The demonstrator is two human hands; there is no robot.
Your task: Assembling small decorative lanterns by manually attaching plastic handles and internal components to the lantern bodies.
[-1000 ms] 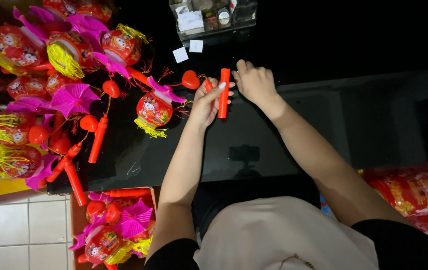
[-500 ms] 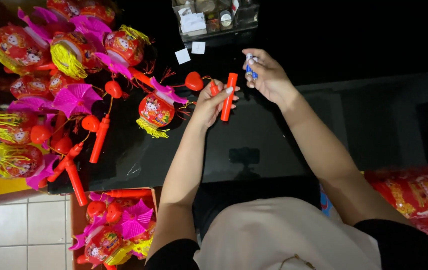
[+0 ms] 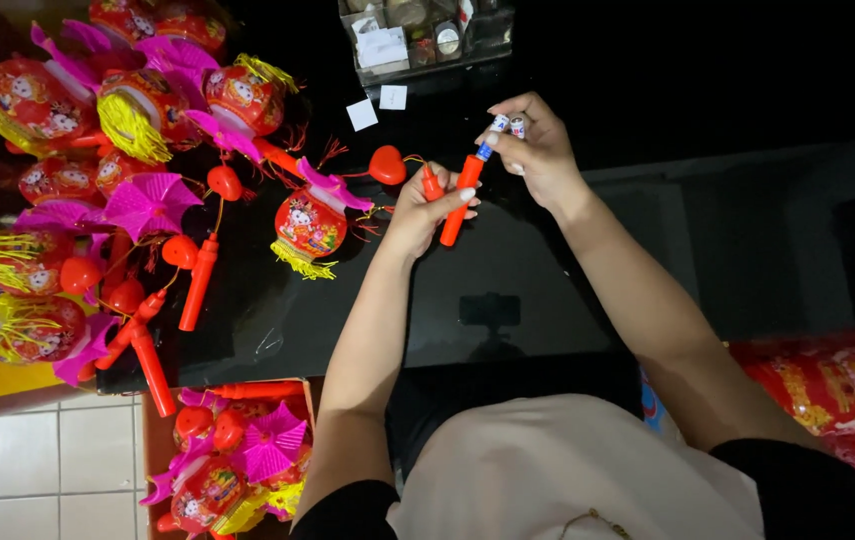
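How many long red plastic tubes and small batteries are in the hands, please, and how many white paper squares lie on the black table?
Long red plastic tube, left hand: 1
Small cylindrical batteries, right hand: 2
White paper squares: 2
Total: 5

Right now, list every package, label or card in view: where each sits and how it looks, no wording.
Clear plastic box: top centre of the black table, holding small white-labelled packets.
Two small white paper squares: just below that box, lying flat.
Red and gold printed packaging: lower right edge, crinkled, glossy.
Small white-labelled batteries: in the right hand, at the orange tube.
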